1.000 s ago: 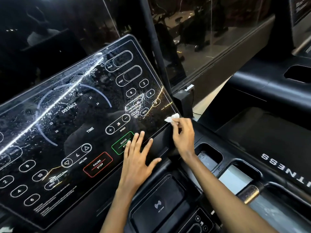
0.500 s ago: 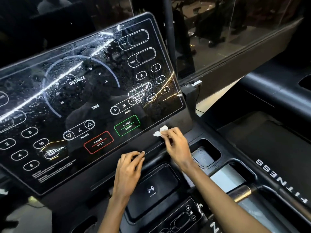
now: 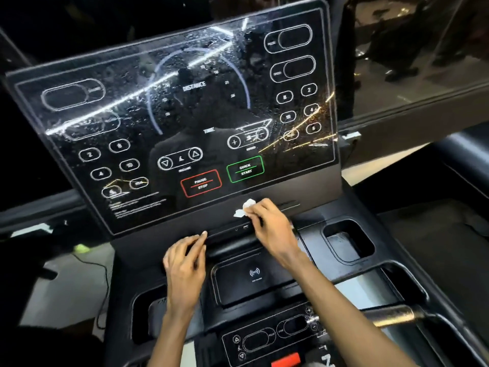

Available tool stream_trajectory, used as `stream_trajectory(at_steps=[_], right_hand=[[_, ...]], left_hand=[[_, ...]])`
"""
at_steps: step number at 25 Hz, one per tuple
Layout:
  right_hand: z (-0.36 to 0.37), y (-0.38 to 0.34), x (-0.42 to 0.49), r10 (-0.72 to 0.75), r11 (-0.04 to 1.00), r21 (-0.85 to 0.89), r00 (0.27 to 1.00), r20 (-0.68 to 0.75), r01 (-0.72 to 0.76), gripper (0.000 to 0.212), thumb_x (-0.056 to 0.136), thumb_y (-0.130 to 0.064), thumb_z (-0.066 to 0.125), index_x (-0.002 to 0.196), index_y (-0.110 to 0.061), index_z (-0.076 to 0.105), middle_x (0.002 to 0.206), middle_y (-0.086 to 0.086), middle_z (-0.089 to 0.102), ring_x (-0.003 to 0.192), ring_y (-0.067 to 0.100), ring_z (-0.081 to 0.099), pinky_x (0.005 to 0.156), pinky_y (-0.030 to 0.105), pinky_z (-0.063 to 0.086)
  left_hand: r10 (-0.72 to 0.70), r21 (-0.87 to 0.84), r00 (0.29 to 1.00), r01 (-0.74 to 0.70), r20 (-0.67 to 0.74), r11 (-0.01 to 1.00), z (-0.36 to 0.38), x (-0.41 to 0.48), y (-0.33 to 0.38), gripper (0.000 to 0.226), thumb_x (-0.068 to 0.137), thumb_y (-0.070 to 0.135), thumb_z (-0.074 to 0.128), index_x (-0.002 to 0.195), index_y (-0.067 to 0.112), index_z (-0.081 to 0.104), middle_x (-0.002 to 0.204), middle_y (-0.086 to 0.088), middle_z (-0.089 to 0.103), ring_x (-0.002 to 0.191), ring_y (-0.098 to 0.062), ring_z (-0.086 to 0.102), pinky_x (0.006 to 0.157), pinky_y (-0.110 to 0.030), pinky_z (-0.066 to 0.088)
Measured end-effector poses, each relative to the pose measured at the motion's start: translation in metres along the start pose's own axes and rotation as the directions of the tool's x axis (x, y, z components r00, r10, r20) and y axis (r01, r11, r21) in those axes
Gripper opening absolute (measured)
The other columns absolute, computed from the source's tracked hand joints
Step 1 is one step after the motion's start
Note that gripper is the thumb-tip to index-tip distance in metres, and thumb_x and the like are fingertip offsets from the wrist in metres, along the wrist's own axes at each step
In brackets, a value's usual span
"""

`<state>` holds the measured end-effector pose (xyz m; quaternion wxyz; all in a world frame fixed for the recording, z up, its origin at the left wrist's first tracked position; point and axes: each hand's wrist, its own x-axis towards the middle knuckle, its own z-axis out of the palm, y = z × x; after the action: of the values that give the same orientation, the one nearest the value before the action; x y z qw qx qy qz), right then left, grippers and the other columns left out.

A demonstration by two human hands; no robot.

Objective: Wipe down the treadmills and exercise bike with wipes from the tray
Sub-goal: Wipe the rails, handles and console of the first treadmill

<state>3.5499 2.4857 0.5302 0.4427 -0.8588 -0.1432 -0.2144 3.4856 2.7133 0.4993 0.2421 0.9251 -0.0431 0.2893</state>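
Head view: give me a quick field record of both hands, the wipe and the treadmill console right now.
right hand: pinches the wipe, pressing it on the dark strip under the display
left hand: holds nothing, fingertips on the ledge below that strip
wipe: white, crumpled, below the QUICK START button
display: tilted glass, speckled with droplets and streaks
cup holder: right of the right hand, untouched

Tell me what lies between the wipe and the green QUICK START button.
Nothing: in the head view, only bare black panel separates the wipe from the QUICK START button.
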Motion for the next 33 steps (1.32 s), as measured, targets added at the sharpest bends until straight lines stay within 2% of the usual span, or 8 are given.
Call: stream_trajectory(at_steps=[4,8,13,16,18,21,26,33], right_hand=[[-0.037,0.014,0.008,0.151,0.986,-0.034,0.965,-0.214,-0.162,0.018,0.095,-0.002,0.06,0.104,-0.012,0.073,0.094,0.002,0.058,0.081,0.017,0.061,0.082,0.022,0.048],[-0.043,0.019,0.0,0.281,0.93,-0.21,0.952,-0.122,-0.302,0.022,0.094,-0.003,0.056,0.103,-0.013,0.074,0.096,0.005,0.06,0.087,0.026,0.061,0.083,0.024,0.044],[0.0,-0.021,0.002,0.141,0.962,-0.244,0.989,0.048,-0.126,0.029,0.093,-0.009,0.046,0.096,-0.008,0.075,0.092,0.013,0.066,0.086,0.033,0.06,0.082,0.033,0.042],[0.025,-0.038,-0.022,0.136,0.988,-0.069,0.99,-0.036,-0.138,0.022,0.1,-0.009,0.049,0.104,-0.011,0.071,0.099,0.007,0.063,0.092,0.019,0.058,0.085,0.02,0.042],[0.028,-0.037,-0.043,0.297,0.955,0.102,0.914,-0.277,-0.279,0.015,0.101,-0.007,0.053,0.102,-0.011,0.067,0.102,0.004,0.06,0.094,0.0,0.054,0.086,0.011,0.041],[0.032,-0.021,-0.052,0.623,0.782,0.317,0.67,-0.405,-0.536,0.008,0.098,-0.009,0.057,0.098,-0.013,0.064,0.102,0.003,0.056,0.087,0.008,0.059,0.084,0.025,0.05],[0.061,-0.037,-0.045,0.586,0.81,0.276,0.737,-0.337,-0.517,0.008,0.096,-0.019,0.063,0.093,-0.022,0.056,0.101,0.004,0.057,0.081,0.008,0.06,0.082,0.03,0.053],[0.09,-0.055,-0.053,0.518,0.853,0.188,0.833,-0.195,-0.486,0.003,0.092,-0.021,0.069,0.092,-0.018,0.066,0.098,0.0,0.064,0.08,0.005,0.064,0.074,0.008,0.049]], left_hand=[[-0.141,-0.052,0.99,0.141,-0.002,0.989,-0.011,-0.017,-0.006,0.043,0.091,0.014,0.072,0.132,0.025,0.066,0.128,0.001,0.06,0.123,-0.018,0.052,0.109,-0.031,0.028],[-0.203,-0.241,0.979,0.2,0.009,0.95,-0.022,-0.019,-0.008,0.04,0.095,0.012,0.065,0.134,0.02,0.065,0.13,-0.002,0.057,0.122,-0.016,0.051,0.107,-0.009,0.031],[-0.186,-0.275,0.98,0.198,0.068,0.941,-0.027,-0.023,-0.018,0.044,0.098,0.007,0.061,0.139,0.022,0.06,0.133,0.001,0.056,0.125,-0.015,0.051,0.111,-0.021,0.036],[-0.172,-0.215,0.979,0.192,0.108,0.958,-0.028,-0.019,-0.023,0.047,0.098,0.009,0.062,0.142,0.025,0.057,0.135,0.0,0.056,0.124,-0.017,0.049,0.111,-0.036,0.037],[-0.144,-0.136,0.981,0.161,0.127,0.978,-0.032,-0.018,-0.025,0.049,0.097,0.011,0.063,0.143,0.027,0.057,0.136,0.0,0.057,0.124,-0.021,0.048,0.108,-0.04,0.034],[-0.086,-0.05,0.981,0.096,0.174,0.994,-0.039,-0.016,-0.035,0.052,0.096,0.012,0.063,0.145,0.03,0.054,0.138,0.002,0.057,0.129,-0.022,0.046,0.108,-0.045,0.033],[-0.066,-0.062,0.971,0.083,0.231,0.995,-0.046,-0.015,-0.047,0.056,0.096,0.011,0.061,0.148,0.03,0.05,0.139,0.002,0.056,0.129,-0.021,0.045,0.108,-0.042,0.033],[-0.016,-0.057,0.974,0.029,0.225,0.998,-0.047,-0.014,-0.056,0.06,0.094,0.005,0.061,0.148,0.029,0.05,0.137,0.001,0.059,0.124,-0.022,0.046,0.103,-0.043,0.038]])
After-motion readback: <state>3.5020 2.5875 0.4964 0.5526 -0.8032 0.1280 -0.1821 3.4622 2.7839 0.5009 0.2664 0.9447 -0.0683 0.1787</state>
